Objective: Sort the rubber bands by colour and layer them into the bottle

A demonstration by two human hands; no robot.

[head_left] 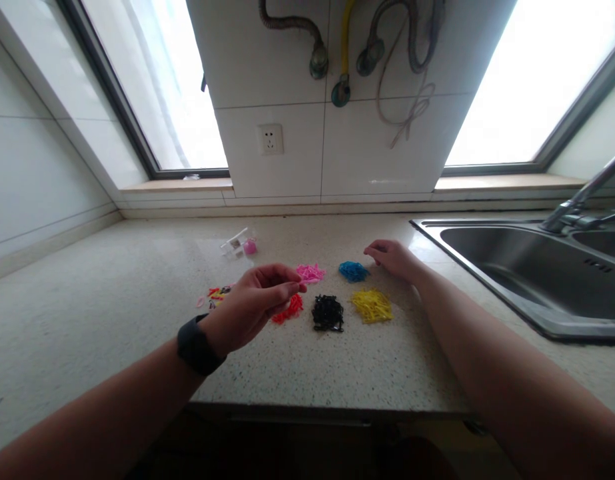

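Note:
My left hand [260, 297], with a dark band on its wrist, is closed in a pinch in front of the pink pile of small rubber bands [311, 272]. Pink shows at its fingertips, but I cannot tell whether a band is held. Partly behind this hand lie a red pile [289, 309] and a mixed-colour pile [218, 293]. My right hand [393, 259] is pinched too, just right of the blue pile [353, 271]; anything in its fingers is too small to make out. Nearer the front are a black pile [328, 313] and a yellow pile [372, 305].
A clear plastic container [235, 244] with a pink round thing [250, 247] stands further back on the speckled countertop [137, 313]. At the right is a steel sink [507, 267] with a faucet [572, 210]. A tiled wall with a socket [270, 139] and hoses rises behind.

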